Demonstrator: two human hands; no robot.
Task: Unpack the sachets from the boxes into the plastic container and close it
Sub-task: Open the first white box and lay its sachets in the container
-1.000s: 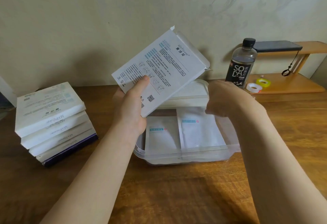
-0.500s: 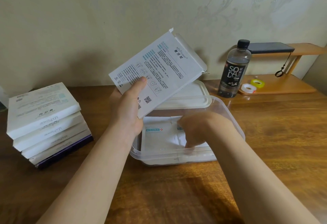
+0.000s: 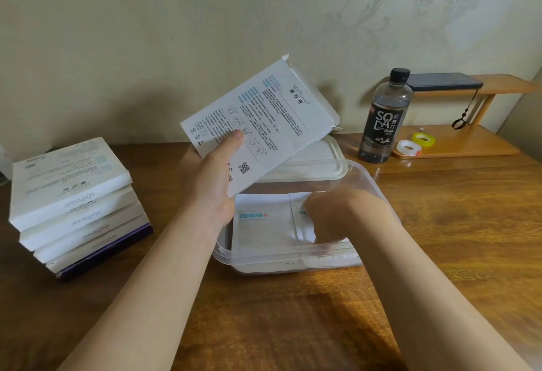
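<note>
From my remote seat I saw the left hand (image 3: 211, 191) gripping an opened white box (image 3: 264, 124) by its lower corner, thumb across the printed face, holding it tilted above the clear plastic container (image 3: 378, 189), its open flap end pointing up toward the wall. The container sat on the counter (image 3: 293, 312) without its lid (image 3: 319, 162), which lay just behind it. Inside, two white sachets lay flat side by side: the left sachet (image 3: 261, 227) in plain view, the right sachet (image 3: 302, 224) mostly under the right hand (image 3: 337, 212). That hand reached into the container with fingers bent down onto the sachet; I could not tell whether it pinched it or only pressed. A stack of boxes (image 3: 73, 203) stood well to the left, and a soda bottle (image 3: 384, 118) stood behind on the right.
</note>
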